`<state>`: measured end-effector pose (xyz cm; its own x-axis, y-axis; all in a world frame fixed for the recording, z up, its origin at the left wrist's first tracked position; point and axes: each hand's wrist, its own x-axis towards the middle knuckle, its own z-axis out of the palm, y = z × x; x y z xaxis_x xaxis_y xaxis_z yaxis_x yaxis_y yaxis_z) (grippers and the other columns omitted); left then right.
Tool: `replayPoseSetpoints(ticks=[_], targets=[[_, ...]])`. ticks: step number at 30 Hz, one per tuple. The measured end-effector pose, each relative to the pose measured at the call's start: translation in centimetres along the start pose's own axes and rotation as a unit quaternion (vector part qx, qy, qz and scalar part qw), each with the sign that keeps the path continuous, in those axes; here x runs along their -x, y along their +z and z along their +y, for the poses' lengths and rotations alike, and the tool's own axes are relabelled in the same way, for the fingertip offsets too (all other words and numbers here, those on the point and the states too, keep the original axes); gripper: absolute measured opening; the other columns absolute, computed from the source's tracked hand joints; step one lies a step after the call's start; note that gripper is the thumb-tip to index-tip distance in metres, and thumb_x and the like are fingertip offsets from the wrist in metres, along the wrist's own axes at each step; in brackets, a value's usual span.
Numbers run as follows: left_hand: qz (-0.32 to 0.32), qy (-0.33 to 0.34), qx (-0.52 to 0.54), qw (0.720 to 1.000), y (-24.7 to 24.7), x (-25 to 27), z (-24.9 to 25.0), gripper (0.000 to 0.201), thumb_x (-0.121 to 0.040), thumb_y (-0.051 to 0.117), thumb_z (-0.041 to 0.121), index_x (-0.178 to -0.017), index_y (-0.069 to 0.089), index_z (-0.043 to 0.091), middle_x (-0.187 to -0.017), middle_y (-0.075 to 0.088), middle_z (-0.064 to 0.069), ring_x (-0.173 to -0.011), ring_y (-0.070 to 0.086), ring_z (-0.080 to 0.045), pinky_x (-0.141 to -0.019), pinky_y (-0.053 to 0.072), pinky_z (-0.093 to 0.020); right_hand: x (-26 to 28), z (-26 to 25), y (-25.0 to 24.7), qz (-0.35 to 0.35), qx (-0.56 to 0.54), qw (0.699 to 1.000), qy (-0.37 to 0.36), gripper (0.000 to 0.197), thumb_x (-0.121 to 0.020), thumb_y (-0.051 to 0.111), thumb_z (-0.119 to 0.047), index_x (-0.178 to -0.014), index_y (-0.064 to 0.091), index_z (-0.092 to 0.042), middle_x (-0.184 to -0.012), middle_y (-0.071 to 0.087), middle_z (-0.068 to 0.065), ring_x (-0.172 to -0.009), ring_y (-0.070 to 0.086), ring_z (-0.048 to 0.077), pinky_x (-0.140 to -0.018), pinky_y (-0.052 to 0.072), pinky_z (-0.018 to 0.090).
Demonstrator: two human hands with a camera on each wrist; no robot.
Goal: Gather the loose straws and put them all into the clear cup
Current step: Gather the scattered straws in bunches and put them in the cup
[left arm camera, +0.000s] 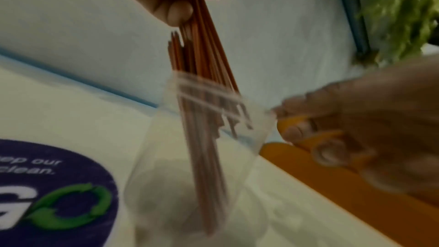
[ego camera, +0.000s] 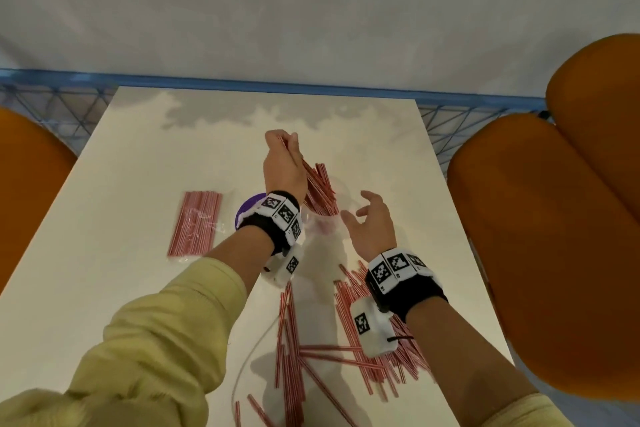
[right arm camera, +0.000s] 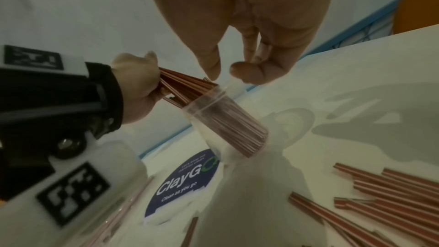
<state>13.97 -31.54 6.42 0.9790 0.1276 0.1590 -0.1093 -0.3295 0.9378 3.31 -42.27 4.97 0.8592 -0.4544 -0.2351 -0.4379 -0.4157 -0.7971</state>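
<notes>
— Where do we have the clear cup (ego camera: 323, 218)?
— On the white desk (ego camera: 131, 191), just beside the round purple sticker (ego camera: 247, 210) that reads "ClayGo". A bundle of red-and-white striped straws (ego camera: 320, 189) stands in the cup, leaning, with the upper ends fanned out above the rim.
— And our left hand (ego camera: 282, 168)?
— Above the cup. Its fingers (left arm camera: 177, 11) are curled tight round the top of that bundle, clamped on it.
— The right hand (ego camera: 372, 225)?
— Just beside the cup on the other side from the sticker, fingers (right arm camera: 244, 75) apart and loosely bent, holding nothing. From the wrist view the fingertips sit close to the rim; we cannot tell whether they touch it.
— What else lies near the cup?
— A heap of loose straws (ego camera: 346, 343) on the desk on our side of the cup, some crossing each other. Beyond the sticker from the cup lies a sealed clear packet of straws (ego camera: 195, 224), flat. Orange chairs (ego camera: 540, 253) stand off either side of the desk.
</notes>
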Motion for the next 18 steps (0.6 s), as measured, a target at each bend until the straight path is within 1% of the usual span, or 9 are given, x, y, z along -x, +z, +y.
replayPoseSetpoints(ticks=[2, 4, 5, 7, 9, 11, 13, 16, 18], targets=[[-0.049, 0.028, -0.053, 0.997, 0.5, 0.6, -0.6, 0.013, -0.100, 0.032, 0.026, -0.094, 0.033, 0.016, -0.069, 0.047, 0.001, -0.054, 0.040, -0.009, -0.048, 0.029, -0.020, -0.6, 0.1, 0.5, -0.012, 0.009, 1.000, 0.014, 0.062, -0.089, 0.058, -0.030, -0.142, 0.029, -0.013, -0.118, 0.055, 0.010, -0.106, 0.057, 0.024, -0.093, 0.044, 0.031], [-0.085, 0.048, -0.104, 0.990, 0.8, 1.1, -1.0, 0.016, -0.100, 0.032, 0.025, -0.097, 0.041, 0.012, -0.083, 0.049, -0.005, -0.064, 0.040, -0.012, -0.055, 0.030, -0.021, -1.0, -0.1, 0.9, -0.029, 0.010, 0.999, 0.030, 0.065, -0.090, 0.056, -0.034, -0.144, 0.026, -0.015, -0.105, 0.058, 0.007, -0.102, 0.062, 0.032, -0.094, 0.049, 0.042], [-0.099, 0.054, -0.127, 0.986, 0.8, 1.4, -1.1, 0.020, -0.100, 0.032, 0.024, -0.101, 0.045, 0.009, -0.091, 0.051, -0.007, -0.074, 0.041, -0.013, -0.063, 0.032, -0.021, -1.1, -0.2, 0.9, -0.039, 0.009, 0.999, 0.035, 0.064, -0.091, 0.055, -0.033, -0.144, 0.026, -0.015, -0.095, 0.057, 0.002, -0.097, 0.064, 0.034, -0.091, 0.051, 0.043], [-0.124, 0.081, -0.167, 0.975, 0.8, 2.0, -1.7, 0.025, -0.100, 0.032, 0.019, -0.110, 0.052, 0.007, -0.109, 0.057, -0.008, -0.096, 0.041, -0.016, -0.081, 0.037, -0.025, -1.2, -0.3, 1.1, -0.050, -0.003, 0.998, 0.039, 0.060, -0.092, 0.053, -0.030, -0.144, 0.026, -0.016, -0.080, 0.052, -0.006, -0.081, 0.064, 0.029, -0.080, 0.056, 0.041], [-0.136, 0.116, -0.207, 0.962, 0.8, 2.4, -2.2, 0.031, -0.098, 0.035, 0.014, -0.122, 0.055, 0.012, -0.130, 0.054, -0.004, -0.117, 0.039, -0.021, -0.100, 0.034, -0.029, -1.2, -0.2, 1.1, -0.048, -0.015, 0.998, 0.038, 0.057, -0.092, 0.054, -0.026, -0.143, 0.029, -0.016, -0.074, 0.050, -0.009, -0.070, 0.060, 0.023, -0.069, 0.058, 0.039], [-0.162, 0.124, -0.248, 0.947, 0.6, 2.6, -2.6, 0.041, -0.096, 0.039, 0.014, -0.136, 0.046, 0.017, -0.146, 0.042, -0.001, -0.131, 0.033, -0.023, -0.110, 0.028, -0.035, -1.3, -0.1, 1.3, -0.044, -0.026, 0.998, 0.048, 0.056, -0.092, 0.055, -0.025, -0.142, 0.031, -0.017, -0.075, 0.050, -0.009, -0.068, 0.059, 0.021, -0.058, 0.055, 0.032], [-0.195, 0.103, -0.264, 0.939, 0.4, 2.7, -2.8, 0.055, -0.095, 0.045, 0.016, -0.147, 0.027, 0.018, -0.155, 0.026, -0.001, -0.141, 0.025, -0.023, -0.115, 0.023, -0.038, -1.4, 0.0, 1.3, -0.044, -0.041, 0.996, 0.058, 0.056, -0.092, 0.055, -0.026, -0.142, 0.032, -0.017, -0.079, 0.051, -0.007, -0.073, 0.060, 0.021, -0.050, 0.051, 0.024], [-0.216, 0.067, -0.240, 0.944, -0.1, 2.3, -2.6, 0.084, -0.087, 0.062, 0.025, -0.151, 0.007, 0.018, -0.160, 0.009, -0.004, -0.147, 0.009, -0.022, -0.120, 0.014, -0.040, -1.4, 0.1, 1.2, -0.050, -0.053, 0.995, 0.067, 0.056, -0.092, 0.055, -0.026, -0.141, 0.032, -0.016, -0.088, 0.054, -0.001, -0.080, 0.060, 0.021, -0.046, 0.048, 0.020], [-0.238, 0.108, -0.276, 0.925, -0.2, 2.2, -2.5, 0.082, -0.090, 0.055, 0.035, -0.151, 0.003, 0.015, -0.160, 0.002, -0.005, -0.148, 0.002, -0.019, -0.119, 0.007, -0.036, -1.5, 0.2, 1.2, -0.054, -0.054, 0.995, 0.070, 0.055, -0.092, 0.055, -0.027, -0.141, 0.033, -0.016, -0.089, 0.055, -0.001, -0.079, 0.060, 0.020, -0.047, 0.047, 0.020]])
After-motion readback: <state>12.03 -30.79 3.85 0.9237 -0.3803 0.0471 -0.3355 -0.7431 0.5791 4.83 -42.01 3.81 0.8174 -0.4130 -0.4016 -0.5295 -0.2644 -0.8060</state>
